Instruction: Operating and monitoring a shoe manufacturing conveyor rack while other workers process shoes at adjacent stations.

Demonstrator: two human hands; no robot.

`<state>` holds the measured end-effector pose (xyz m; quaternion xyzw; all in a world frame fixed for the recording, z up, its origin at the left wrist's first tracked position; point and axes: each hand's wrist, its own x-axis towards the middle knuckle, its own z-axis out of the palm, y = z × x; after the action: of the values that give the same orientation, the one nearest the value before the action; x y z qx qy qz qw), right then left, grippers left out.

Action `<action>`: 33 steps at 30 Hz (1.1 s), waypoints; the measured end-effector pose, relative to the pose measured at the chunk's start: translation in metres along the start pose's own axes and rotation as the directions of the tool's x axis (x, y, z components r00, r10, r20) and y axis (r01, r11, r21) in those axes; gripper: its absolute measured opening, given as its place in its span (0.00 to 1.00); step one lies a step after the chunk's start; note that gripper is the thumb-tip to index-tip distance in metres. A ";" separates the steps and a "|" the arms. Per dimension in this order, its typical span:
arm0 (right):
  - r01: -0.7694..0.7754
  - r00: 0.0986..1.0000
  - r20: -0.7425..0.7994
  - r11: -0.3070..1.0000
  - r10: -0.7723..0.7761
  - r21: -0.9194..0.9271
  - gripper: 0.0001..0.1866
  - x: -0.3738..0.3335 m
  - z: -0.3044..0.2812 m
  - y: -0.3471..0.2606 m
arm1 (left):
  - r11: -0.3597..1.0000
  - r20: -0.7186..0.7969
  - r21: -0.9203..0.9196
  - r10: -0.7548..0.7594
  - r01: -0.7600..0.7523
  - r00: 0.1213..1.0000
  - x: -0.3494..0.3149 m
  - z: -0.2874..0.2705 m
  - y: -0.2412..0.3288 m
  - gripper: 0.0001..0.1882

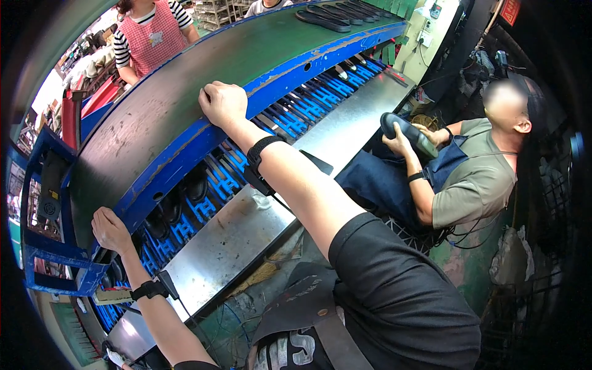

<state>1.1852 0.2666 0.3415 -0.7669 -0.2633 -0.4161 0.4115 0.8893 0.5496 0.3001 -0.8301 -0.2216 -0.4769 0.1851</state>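
— What do the hands rest on?

— A long curved conveyor housing (185, 105), dark green on top with a blue edge (185, 154), running from lower left to upper right of the frame. Both hands sit on that blue edge.

— What does it carry inside?

— Under the top, a row of blue racks (296, 114) runs along its length. Dark shoes (196, 184) sit among the racks near the middle left; a few more dark shapes lie lower left, too shadowed to name. On the top at the far upper end lie several dark soles (324, 20).

— And the hands themselves?

— The right hand (223, 103), centre upper, is curled into a loose fist, knuckles up, pressing on the edge; it holds nothing I can see. The left hand (111, 229), lower left, has its fingers bent over the edge in a grip on it. Each wrist wears a black strap (259, 154).

— Below the racks?

— A shiny metal table (246, 225) slopes along the machine, with a dark flat piece (317, 161) lying on it near the right forearm.

— Anyone else?

— A seated person at right in a green shirt and dark apron holds a black shoe (407, 132) in both hands. Another person in a pink checked apron (151, 34) stands at upper left, beyond the housing.
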 end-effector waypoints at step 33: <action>0.012 1.000 -0.021 1.000 -0.013 -0.017 0.14 0.002 -0.001 0.002 | 0.999 -0.081 0.022 0.034 -0.032 0.996 0.007 -0.010 0.012 0.14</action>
<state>1.1869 0.2644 0.3426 -0.7644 -0.2604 -0.4288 0.4051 0.8920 0.5360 0.3097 -0.8116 -0.2053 -0.5048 0.2105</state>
